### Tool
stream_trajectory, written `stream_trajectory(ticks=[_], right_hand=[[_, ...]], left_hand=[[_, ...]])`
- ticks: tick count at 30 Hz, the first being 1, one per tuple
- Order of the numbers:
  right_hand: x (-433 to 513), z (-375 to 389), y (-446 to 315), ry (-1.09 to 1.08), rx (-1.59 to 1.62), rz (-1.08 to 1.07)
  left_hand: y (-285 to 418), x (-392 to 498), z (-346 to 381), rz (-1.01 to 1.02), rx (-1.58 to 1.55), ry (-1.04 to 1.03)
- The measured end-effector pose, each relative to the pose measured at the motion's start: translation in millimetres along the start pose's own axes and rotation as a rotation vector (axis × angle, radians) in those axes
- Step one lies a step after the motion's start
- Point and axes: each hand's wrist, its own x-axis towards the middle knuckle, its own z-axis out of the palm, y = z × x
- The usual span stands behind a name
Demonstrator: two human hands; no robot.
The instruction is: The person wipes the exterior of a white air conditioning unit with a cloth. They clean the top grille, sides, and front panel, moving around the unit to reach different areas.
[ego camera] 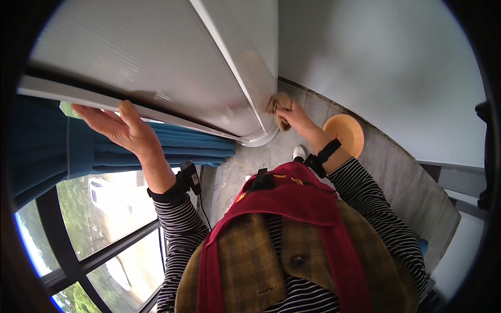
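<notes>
A tall white floor-standing appliance (pixel 156 70), which looks like an air conditioner, rises before me with a finely ribbed front panel. My left hand (pixel 125 129) is raised at its white left edge strip (pixel 66 90). The thumb touches the strip and the fingers are spread; what the fingertips meet is partly hidden. Low on the right, my right hand (pixel 294 117) grips a crumpled brown cloth (pixel 280 107) against or just beside the appliance's rounded side, near its base (pixel 264 139). Whether the cloth presses on the surface is hard to tell.
An orange plastic basin (pixel 354 133) stands on the grey tiled floor (pixel 399 187), partly behind my right forearm. Blue curtains (pixel 188 143) hang on the left beside a dark-framed window (pixel 113 244). A pale wall (pixel 372 58) bounds the right.
</notes>
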Motion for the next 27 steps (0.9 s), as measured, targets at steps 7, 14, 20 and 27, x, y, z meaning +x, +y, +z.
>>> stream_trajectory(ticks=[7,14,20,27], right_hand=[[-31,-5,-4,0.050,0.291,0.166],[-45,-55,-153,0.251,0.509,-0.412],[-51,-22,-206,0.377,0.063,-1.068],[-7,-25,-126,0.190,0.200,-0.632]], left_hand=[[-1,-1,0,0.005,0.046,0.030],[-3,-2,-1,-0.008,0.113,0.052],[-8,-4,-6,-0.051,0.108,0.014],[-8,-4,-7,-0.060,0.149,0.025]])
